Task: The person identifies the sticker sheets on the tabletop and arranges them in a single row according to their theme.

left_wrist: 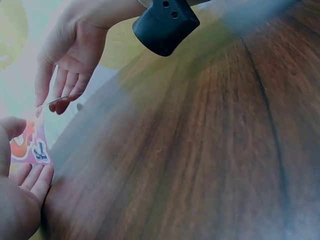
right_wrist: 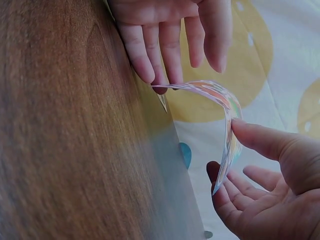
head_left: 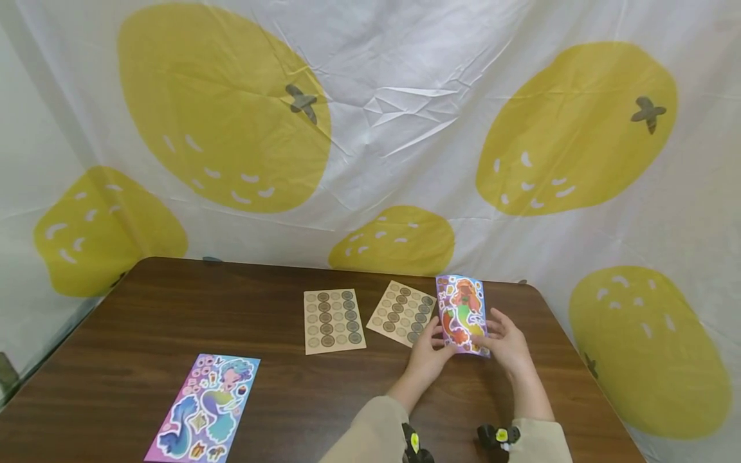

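A mermaid sticker sheet point(head_left: 463, 308), with an orange-haired mermaid on purple, is held up above the table's far right part. My left hand point(head_left: 427, 357) holds its lower left side, fingers behind and thumb in front. My right hand point(head_left: 511, 347) pinches the lower right side between thumb and fingers. In the right wrist view the sheet point(right_wrist: 232, 107) bows into a curve between the left hand point(right_wrist: 165, 35) and the right hand point(right_wrist: 280, 185). The left wrist view catches only one corner of the sheet point(left_wrist: 40, 150), between the left hand point(left_wrist: 25, 200) and right hand point(left_wrist: 75, 55).
Two tan sheets of round stickers, one straight point(head_left: 334, 321) and one slanted point(head_left: 399, 313), lie left of my hands. Another mermaid sheet point(head_left: 202, 408) lies at the table's front left. A lemon-print curtain point(head_left: 399, 161) hangs behind the brown wooden table point(head_left: 260, 321).
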Tool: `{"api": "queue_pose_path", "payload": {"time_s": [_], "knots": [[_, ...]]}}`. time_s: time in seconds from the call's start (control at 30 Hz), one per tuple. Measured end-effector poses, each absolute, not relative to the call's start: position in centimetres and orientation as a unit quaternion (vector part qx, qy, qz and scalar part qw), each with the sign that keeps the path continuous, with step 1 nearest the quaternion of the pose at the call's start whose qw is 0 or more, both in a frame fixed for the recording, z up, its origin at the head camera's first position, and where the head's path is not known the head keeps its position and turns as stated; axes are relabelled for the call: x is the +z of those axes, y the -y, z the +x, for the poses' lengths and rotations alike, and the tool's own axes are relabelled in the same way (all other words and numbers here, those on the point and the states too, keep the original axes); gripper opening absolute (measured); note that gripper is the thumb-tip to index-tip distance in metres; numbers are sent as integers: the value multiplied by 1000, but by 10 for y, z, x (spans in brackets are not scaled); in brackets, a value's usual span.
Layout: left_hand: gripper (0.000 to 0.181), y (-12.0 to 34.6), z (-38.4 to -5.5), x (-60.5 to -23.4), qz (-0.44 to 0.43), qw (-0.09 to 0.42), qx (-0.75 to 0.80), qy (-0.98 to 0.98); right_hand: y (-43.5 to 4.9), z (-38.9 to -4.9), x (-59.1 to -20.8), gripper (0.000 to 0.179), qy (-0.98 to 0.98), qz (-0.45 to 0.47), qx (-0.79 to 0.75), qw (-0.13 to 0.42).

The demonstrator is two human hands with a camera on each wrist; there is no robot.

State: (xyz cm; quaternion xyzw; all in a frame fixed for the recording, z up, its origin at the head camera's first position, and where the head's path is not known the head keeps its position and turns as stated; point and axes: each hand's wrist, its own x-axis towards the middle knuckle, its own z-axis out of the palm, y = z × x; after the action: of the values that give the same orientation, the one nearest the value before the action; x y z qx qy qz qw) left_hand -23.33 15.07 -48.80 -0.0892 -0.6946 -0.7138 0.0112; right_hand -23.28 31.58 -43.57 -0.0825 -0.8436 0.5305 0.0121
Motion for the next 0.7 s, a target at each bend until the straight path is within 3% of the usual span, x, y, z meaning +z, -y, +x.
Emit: {"api": "queue_pose_path", "payload": {"time_s": [0.7], "knots": [[65, -137, -232, -494, -100, 67, -705, 699, -313, -232, -433, 66, 849, -103, 515, 59]]}}
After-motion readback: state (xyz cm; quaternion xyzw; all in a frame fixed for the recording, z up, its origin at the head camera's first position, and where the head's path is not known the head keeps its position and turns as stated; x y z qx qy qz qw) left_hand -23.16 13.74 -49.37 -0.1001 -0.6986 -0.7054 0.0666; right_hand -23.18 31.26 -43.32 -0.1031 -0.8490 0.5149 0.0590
